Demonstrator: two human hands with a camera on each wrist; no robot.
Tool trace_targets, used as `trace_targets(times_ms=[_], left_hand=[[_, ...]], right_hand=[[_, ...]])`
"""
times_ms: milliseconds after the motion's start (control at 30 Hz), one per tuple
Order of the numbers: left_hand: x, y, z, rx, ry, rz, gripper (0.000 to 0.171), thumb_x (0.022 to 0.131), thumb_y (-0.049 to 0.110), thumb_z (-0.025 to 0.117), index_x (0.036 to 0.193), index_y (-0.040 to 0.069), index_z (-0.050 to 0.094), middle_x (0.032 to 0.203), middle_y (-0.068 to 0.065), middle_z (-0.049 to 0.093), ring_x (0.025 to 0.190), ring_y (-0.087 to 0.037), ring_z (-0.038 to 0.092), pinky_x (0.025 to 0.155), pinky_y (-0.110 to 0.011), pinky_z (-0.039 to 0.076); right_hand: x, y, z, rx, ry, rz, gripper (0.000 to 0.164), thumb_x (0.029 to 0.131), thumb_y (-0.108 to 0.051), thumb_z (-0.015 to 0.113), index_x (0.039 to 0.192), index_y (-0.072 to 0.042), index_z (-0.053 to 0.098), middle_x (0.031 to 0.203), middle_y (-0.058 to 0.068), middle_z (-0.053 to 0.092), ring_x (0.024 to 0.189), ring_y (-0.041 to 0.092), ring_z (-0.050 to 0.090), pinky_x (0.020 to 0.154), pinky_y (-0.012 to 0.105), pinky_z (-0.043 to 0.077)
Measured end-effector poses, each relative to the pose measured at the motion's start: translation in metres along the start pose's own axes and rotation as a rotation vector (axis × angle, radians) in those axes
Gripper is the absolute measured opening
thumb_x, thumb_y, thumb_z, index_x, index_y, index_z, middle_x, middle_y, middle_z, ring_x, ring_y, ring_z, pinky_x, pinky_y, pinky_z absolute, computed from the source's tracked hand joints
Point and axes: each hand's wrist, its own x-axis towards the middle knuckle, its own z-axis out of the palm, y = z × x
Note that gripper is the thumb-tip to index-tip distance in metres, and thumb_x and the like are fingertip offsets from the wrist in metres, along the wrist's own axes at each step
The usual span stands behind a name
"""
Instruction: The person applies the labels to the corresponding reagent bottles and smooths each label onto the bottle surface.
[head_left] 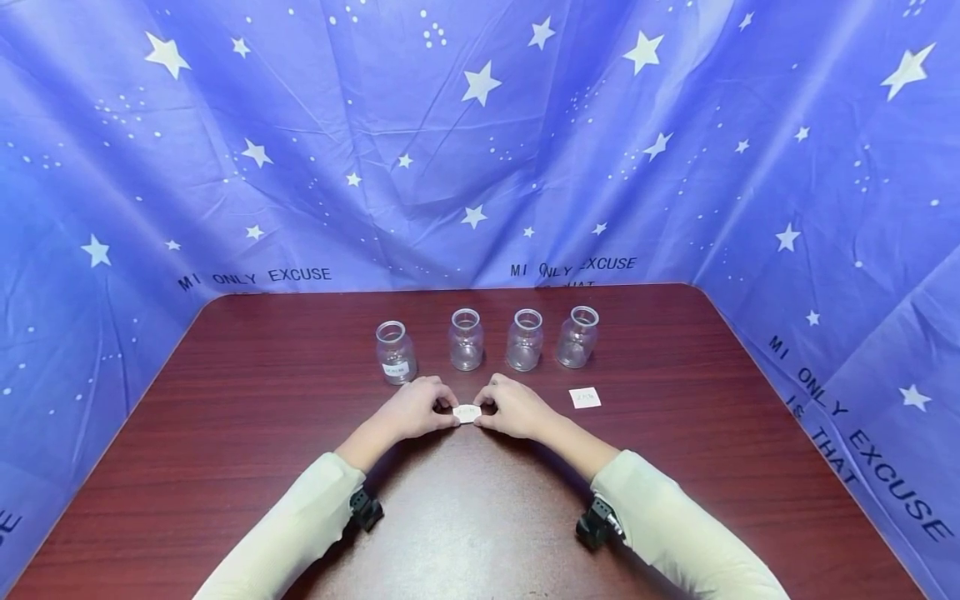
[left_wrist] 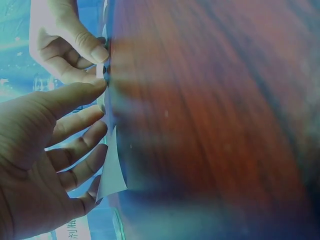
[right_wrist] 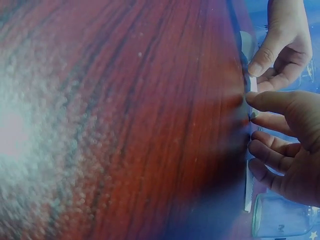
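Between my two hands is a small white paper label (head_left: 467, 413) with faint handwriting. My left hand (head_left: 411, 408) pinches its left end with thumb and forefinger. My right hand (head_left: 516, 407) pinches the right end the same way. Seen edge-on in the left wrist view, the label lies low, close to the tabletop. Another white paper piece (left_wrist: 112, 172) shows beside the left little finger; whether it touches the hand I cannot tell. Just behind my left hand stands a clear glass jar (head_left: 392, 340) with a white label (head_left: 395, 369) on its front.
Three more clear glass jars, a left one (head_left: 467, 340), a middle one (head_left: 524, 340) and a right one (head_left: 577, 337), stand upright in a row behind my hands. A pale square slip with writing (head_left: 585, 398) lies right of my right hand on the dark red wooden table (head_left: 675, 433).
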Motion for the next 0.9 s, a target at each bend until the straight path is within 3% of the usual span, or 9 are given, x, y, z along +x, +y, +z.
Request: trace_targets(times_ms=[433, 633, 900], left_hand=[[-0.01, -0.008, -0.008, -0.243, 0.106, 0.002, 0.024, 0.079, 0.021, 0.074, 0.096, 0.007, 0.066, 0.087, -0.001, 0.064, 0.082, -0.012, 0.059, 0.077, -0.027, 0.048], [-0.013, -0.009, -0.01, -0.32, 0.078, -0.016, 0.017, 0.081, 0.02, 0.072, 0.092, 0.008, 0.068, 0.084, 0.0, 0.066, 0.078, -0.008, 0.057, 0.073, -0.024, 0.048], [-0.014, -0.005, -0.01, -0.492, 0.031, -0.086, 0.013, 0.085, 0.022, 0.067, 0.091, 0.01, 0.069, 0.085, 0.0, 0.069, 0.075, -0.005, 0.057, 0.071, -0.02, 0.047]], right_hand=[[-0.004, 0.002, -0.009, 0.084, 0.075, -0.014, 0.016, 0.079, -0.026, 0.074, 0.09, -0.016, 0.071, 0.085, -0.004, 0.055, 0.074, 0.007, 0.05, 0.068, 0.024, 0.043], [-0.006, 0.002, -0.013, 0.113, 0.123, -0.005, 0.018, 0.079, -0.025, 0.074, 0.092, -0.014, 0.071, 0.086, -0.004, 0.058, 0.077, 0.009, 0.055, 0.069, 0.023, 0.044], [-0.007, 0.001, -0.014, 0.134, 0.144, -0.009, 0.018, 0.079, -0.025, 0.074, 0.093, -0.014, 0.071, 0.086, -0.001, 0.059, 0.076, 0.015, 0.058, 0.066, 0.021, 0.043]])
